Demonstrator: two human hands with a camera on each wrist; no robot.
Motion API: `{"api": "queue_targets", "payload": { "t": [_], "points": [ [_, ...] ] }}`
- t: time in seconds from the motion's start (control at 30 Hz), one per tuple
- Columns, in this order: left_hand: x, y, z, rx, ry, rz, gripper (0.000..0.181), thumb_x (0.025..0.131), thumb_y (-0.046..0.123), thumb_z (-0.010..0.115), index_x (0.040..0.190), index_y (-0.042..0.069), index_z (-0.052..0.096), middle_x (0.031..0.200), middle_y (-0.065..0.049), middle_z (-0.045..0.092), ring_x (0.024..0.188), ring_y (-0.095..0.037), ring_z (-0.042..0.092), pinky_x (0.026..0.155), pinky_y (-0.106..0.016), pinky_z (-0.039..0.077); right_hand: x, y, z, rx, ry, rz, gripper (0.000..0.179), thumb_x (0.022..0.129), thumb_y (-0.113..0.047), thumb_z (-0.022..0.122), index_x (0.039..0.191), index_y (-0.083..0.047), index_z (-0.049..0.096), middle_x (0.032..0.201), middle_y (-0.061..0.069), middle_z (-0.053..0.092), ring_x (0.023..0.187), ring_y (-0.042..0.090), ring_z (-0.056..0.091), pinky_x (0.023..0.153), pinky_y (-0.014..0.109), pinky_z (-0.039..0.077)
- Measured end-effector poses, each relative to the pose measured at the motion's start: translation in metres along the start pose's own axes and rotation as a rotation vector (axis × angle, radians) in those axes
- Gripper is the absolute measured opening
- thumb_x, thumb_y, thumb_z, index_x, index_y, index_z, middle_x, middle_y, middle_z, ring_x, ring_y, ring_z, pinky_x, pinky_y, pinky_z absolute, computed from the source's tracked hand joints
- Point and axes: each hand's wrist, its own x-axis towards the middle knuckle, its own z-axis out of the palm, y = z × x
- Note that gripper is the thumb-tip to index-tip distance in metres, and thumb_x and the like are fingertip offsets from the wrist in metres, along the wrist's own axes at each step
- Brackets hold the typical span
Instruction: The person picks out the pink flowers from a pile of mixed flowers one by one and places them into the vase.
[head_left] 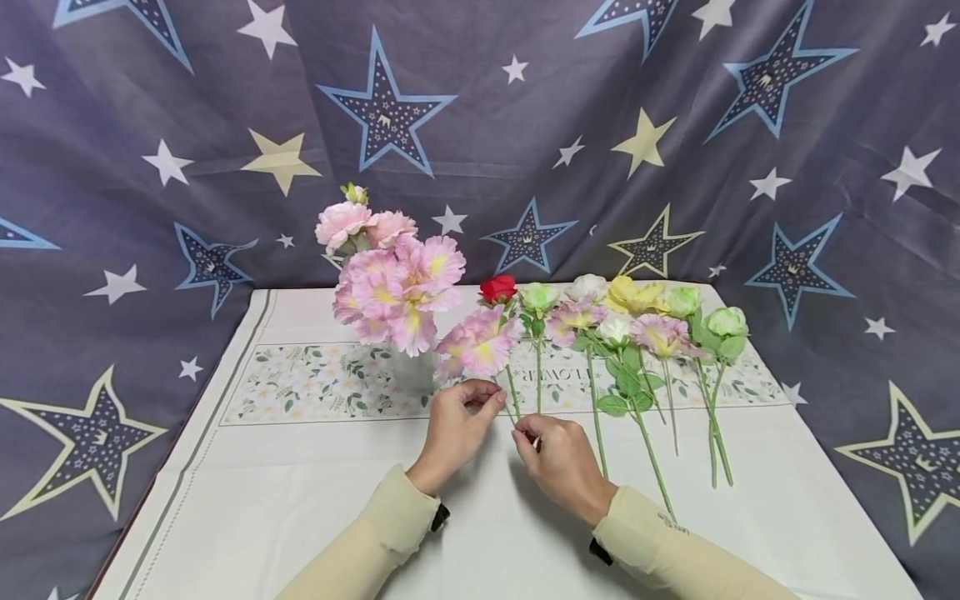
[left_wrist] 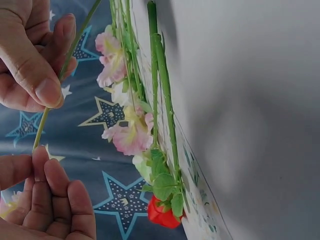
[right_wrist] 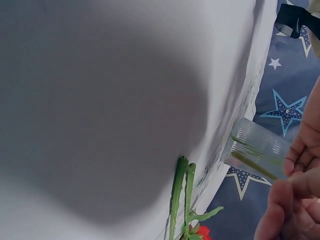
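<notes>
Both hands hold one pink flower with a yellow centre (head_left: 480,343) above the table. My left hand (head_left: 456,429) pinches its thin green stem (left_wrist: 42,126) just below the bloom between thumb and forefinger. Lower down the stem, the thumb and fingers of my right hand (head_left: 564,467) pinch it too. To the left stands a clear ribbed vase (right_wrist: 260,145) with stems inside, carrying large pink-and-yellow blooms (head_left: 401,287) and smaller pale pink flowers (head_left: 345,225). A red rose (head_left: 498,288) lies behind the held flower, its stem partly hidden by the hands.
Right of the hands, several loose flowers lie in a row: a green rose (head_left: 538,297), a yellow flower (head_left: 634,295), a white rose (head_left: 615,327) and others. Their stems point toward the front. A white cloth with a floral band (head_left: 307,379) covers the table; a star-patterned curtain (head_left: 480,125) hangs behind.
</notes>
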Motion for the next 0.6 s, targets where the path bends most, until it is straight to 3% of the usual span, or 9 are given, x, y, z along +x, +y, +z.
{"api": "queue_targets", "payload": {
  "t": [0.23, 0.4, 0.6],
  "points": [
    [-0.001, 0.006, 0.001, 0.033, 0.037, 0.053, 0.007, 0.091, 0.013, 0.079, 0.089, 0.007, 0.08, 0.081, -0.001, 0.076, 0.073, -0.013, 0.07, 0.069, -0.032, 0.056, 0.001, 0.0, -0.003, 0.014, -0.027, 0.033, 0.01, 0.085, -0.004, 0.081, 0.084, -0.012, 0.076, 0.074, -0.004, 0.073, 0.061, 0.001, 0.063, 0.054, 0.013, 0.049],
    [-0.002, 0.008, -0.001, 0.069, 0.092, 0.171, 0.007, 0.089, 0.012, 0.081, 0.084, 0.009, 0.077, 0.076, 0.001, 0.074, 0.07, -0.013, 0.068, 0.066, -0.042, 0.056, 0.0, 0.002, -0.007, -0.016, -0.022, 0.042, 0.007, 0.088, -0.017, 0.082, 0.086, -0.014, 0.076, 0.071, -0.007, 0.069, 0.056, 0.003, 0.061, 0.054, 0.016, 0.049],
    [-0.001, 0.008, -0.004, 0.091, 0.186, 0.332, 0.011, 0.082, 0.002, 0.082, 0.09, 0.005, 0.076, 0.085, -0.006, 0.077, 0.083, -0.018, 0.074, 0.07, -0.038, 0.058, -0.001, 0.007, -0.012, -0.016, 0.016, 0.033, 0.014, 0.088, -0.024, 0.08, 0.085, -0.012, 0.075, 0.069, -0.006, 0.067, 0.053, 0.001, 0.057, 0.052, 0.017, 0.047]
  ]
}}
